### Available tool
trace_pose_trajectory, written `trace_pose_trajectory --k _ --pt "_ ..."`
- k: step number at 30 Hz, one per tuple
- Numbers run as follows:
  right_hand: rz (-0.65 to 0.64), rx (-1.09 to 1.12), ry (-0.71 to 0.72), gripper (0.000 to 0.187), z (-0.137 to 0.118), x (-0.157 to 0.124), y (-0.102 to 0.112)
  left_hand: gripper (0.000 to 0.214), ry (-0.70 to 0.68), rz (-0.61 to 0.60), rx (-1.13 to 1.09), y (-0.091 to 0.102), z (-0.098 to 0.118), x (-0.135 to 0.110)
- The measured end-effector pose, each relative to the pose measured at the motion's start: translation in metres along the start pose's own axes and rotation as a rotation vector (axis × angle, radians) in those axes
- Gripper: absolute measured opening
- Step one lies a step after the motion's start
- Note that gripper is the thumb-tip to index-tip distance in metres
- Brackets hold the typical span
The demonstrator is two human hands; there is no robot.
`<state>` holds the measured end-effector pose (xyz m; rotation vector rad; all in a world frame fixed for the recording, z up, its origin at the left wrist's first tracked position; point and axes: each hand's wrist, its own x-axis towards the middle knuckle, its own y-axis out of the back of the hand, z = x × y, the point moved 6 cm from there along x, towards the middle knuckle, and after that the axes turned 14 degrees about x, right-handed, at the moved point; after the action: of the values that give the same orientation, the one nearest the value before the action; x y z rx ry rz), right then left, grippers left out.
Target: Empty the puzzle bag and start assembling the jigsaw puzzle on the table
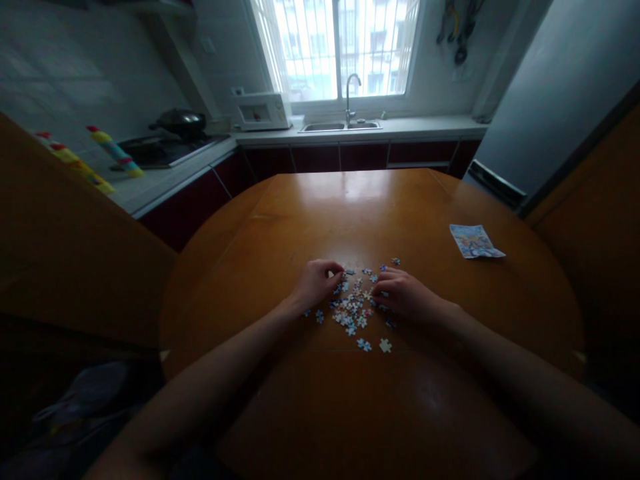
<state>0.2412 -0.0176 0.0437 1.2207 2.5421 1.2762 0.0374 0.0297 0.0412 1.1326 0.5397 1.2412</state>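
Note:
A loose heap of small jigsaw puzzle pieces [353,307], mostly white and blue, lies on the wooden table [350,213] between my hands. At the heap's upper left edge, my left hand [316,283] is closed, thumb and index finger meeting in a pinch; whatever is between the tips is too small to make out. My right hand [406,293] rests over the heap's right side, its fingers curled down among the pieces. Those fingertips hide what they touch. Nearer to me lie a pale puzzle piece [385,345] and a couple of bluish pieces [364,345].
A creased, printed paper sheet [475,241] lies on the table's right side. Beyond the table run a counter with a sink [340,127], a microwave [263,111] and a stove with a pan [181,123]. A fridge [545,100] stands at right.

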Motion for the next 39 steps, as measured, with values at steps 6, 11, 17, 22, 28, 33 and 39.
trace_pose_trajectory --k 6,11,17,22,28,33,39 --pt "0.028 0.001 0.013 0.011 -0.001 -0.001 0.003 0.01 -0.005 0.037 0.077 0.0 -0.002 0.003" --pt "0.066 -0.019 0.023 0.012 0.006 -0.002 0.006 0.012 -0.077 0.047 0.121 0.001 -0.003 0.003" --pt "0.063 -0.022 0.015 0.012 0.003 -0.001 0.007 0.014 -0.15 -0.014 0.154 -0.004 0.0 -0.001" --pt "0.054 -0.008 0.001 0.012 0.001 -0.002 0.008 0.012 -0.15 -0.016 0.173 -0.002 0.0 -0.001" --pt "0.066 0.003 0.014 0.012 0.002 -0.002 0.009 0.009 -0.321 -0.202 0.124 0.021 0.022 -0.013" --pt "0.081 0.02 0.057 0.011 -0.014 -0.001 -0.005 0.007 -0.551 -0.531 0.172 0.024 0.054 -0.041" --pt "0.122 -0.068 0.027 0.011 -0.044 0.002 -0.042 0.004 -0.547 -0.539 0.213 0.014 0.054 -0.043"
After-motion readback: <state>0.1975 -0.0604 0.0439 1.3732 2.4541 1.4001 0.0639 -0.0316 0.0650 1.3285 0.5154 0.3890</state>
